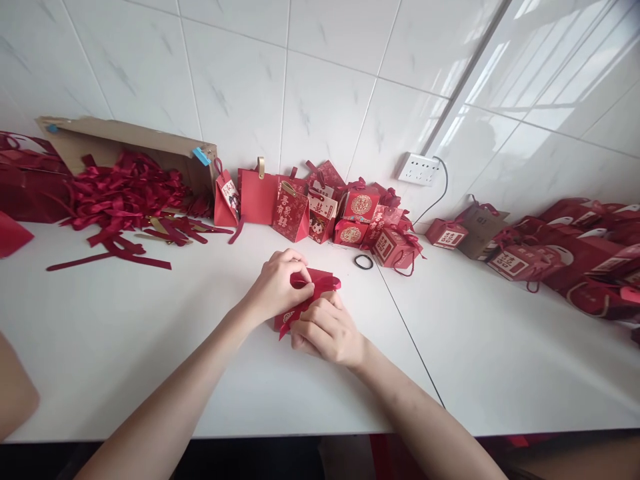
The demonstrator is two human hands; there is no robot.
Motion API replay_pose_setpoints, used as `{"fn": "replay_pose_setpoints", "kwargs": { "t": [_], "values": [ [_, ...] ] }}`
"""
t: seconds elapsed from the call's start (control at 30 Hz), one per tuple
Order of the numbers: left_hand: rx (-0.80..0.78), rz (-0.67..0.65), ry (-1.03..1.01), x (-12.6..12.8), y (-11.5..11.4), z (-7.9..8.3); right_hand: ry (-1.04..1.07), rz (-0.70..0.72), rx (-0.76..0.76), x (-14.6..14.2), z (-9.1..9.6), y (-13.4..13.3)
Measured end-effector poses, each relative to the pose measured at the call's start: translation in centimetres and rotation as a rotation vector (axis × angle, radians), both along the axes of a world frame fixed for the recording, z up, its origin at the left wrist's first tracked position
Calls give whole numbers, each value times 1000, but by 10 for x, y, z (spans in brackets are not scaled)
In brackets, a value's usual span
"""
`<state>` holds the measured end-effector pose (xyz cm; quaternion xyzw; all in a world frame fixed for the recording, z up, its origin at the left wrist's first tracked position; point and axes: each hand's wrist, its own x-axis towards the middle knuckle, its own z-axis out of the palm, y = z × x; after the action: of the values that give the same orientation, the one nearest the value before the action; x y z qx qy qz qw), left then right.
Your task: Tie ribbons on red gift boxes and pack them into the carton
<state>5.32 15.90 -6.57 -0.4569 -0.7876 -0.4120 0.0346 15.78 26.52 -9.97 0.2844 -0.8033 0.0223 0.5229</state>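
Observation:
A small red gift box [320,274] sits on the white table, mostly hidden under my two hands. A red ribbon [284,328] lies across its top, with a loop showing at the upper right and a loose end hanging at the lower left. My left hand [285,283] pinches the ribbon between thumb and forefinger at the box's top. Close beside it, my right hand [330,328] is closed with curled fingers over the ribbon at the near right side of the box.
A tipped cardboard box [135,137] spills red ribbons [125,193] at the back left. Several finished-looking red boxes [350,213] line the wall, near a black hair tie [363,261] and a power strip [420,170]. More red bags [575,260] crowd the right. Another person's arm [15,387] enters at left.

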Motion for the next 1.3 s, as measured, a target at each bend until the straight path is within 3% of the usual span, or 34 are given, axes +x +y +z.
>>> {"fn": "replay_pose_setpoints", "kwargs": {
  "t": [0.37, 0.47, 0.57, 0.67, 0.83, 0.93, 1.07, 1.13, 1.23, 1.3],
  "values": [
    [57, 67, -60, 3, 7, -6, 55, 10, 13, -2, -3, 1],
    [62, 80, -73, 4, 8, -6, 21, 72, 12, -1, 1, 6],
    [76, 67, -82, 4, 8, -8, -59, 127, -146, 5, 13, 21],
    [80, 64, -106, 4, 8, -8, -186, 33, -250, 13, 26, 40],
    [92, 77, -125, 6, 9, -7, -378, -91, -32, 16, 33, 47],
    [96, 74, -119, 7, 9, -8, -423, -106, -19, 15, 31, 41],
    [110, 80, -125, 7, 9, -10, -501, 23, -146, 18, 33, 41],
    [122, 66, -131, 7, 9, -9, -560, 89, -295, 20, 35, 48],
    [147, 58, -250, 4, 5, -6, -576, 0, -585, 17, 32, 63],
    [142, 79, -351, -1, 1, -4, -627, -111, -673, 13, 29, 72]
  ]
}}
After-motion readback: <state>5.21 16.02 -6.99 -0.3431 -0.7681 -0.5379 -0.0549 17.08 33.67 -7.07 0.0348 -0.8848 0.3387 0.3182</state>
